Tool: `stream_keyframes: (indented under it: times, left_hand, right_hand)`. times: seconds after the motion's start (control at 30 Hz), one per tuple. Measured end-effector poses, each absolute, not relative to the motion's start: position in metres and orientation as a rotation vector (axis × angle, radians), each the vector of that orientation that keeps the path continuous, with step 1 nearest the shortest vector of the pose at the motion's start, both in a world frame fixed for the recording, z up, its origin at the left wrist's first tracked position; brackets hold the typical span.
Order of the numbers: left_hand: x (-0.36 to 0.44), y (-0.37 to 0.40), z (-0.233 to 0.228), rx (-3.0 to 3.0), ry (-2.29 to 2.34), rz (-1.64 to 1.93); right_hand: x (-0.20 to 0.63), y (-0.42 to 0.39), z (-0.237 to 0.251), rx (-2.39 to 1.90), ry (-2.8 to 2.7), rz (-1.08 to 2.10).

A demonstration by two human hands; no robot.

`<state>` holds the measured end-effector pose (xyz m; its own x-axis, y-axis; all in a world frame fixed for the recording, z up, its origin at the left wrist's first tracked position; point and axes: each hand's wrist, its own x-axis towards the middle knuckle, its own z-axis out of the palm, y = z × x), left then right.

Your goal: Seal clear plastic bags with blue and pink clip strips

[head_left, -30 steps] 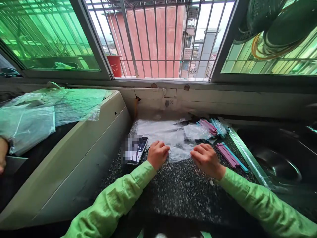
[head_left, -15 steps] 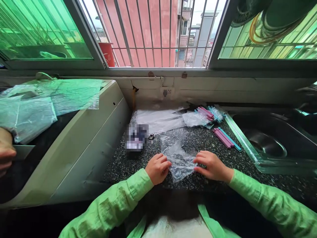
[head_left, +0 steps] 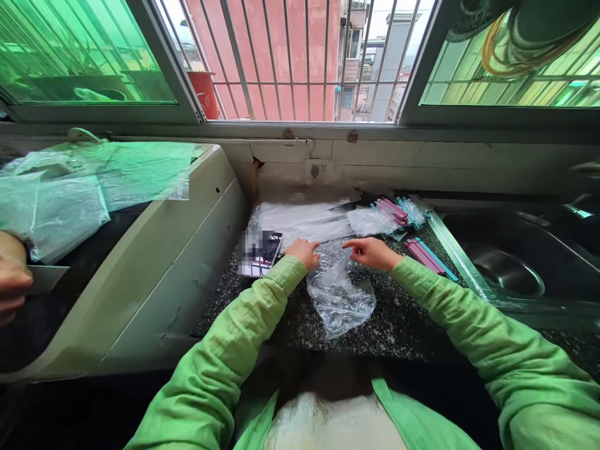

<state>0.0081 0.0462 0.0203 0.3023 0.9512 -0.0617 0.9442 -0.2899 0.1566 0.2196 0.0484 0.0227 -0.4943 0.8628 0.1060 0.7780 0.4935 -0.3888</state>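
Note:
A crumpled clear plastic bag (head_left: 342,303) lies on the dark speckled counter in front of me. My left hand (head_left: 304,253) is at the bag's far left edge, its fingers pointing forward; whether the fingertips touch the plastic I cannot tell. Over the bag's far right side, my right hand (head_left: 375,254) has its index finger stretched out and the others loosely bent, holding nothing. Just beyond both hands are flat whitish plastic sheets or bags (head_left: 300,219). Pink and blue flat strips (head_left: 424,255) lie right of my right hand.
A phone (head_left: 265,253), partly blurred out, lies left of my left hand. More pink and blue strips (head_left: 394,212) in clear wrapping are at the back. A sink (head_left: 497,269) is on the right. Another person's hand (head_left: 13,278) shows at the left, beside a pale appliance (head_left: 164,275).
Both hands have let go of the clear bag's near part and moved forward to its far edge. The bag now lies spread on the counter. The view has shifted slightly.

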Motion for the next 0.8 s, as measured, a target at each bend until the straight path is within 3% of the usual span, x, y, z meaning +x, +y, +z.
stream_keyframes:
  times: [0.23, 0.8]
  left_hand:
    - [0.005, 0.05, 0.003, 2.448, 1.754, 0.045]
    - [-0.005, 0.057, 0.056, 2.019, 1.389, 1.163]
  right_hand:
    - [0.236, 0.043, 0.022, -1.177, -2.296, 0.263]
    - [0.26, 0.038, 0.076, -0.996, -1.876, -0.018]
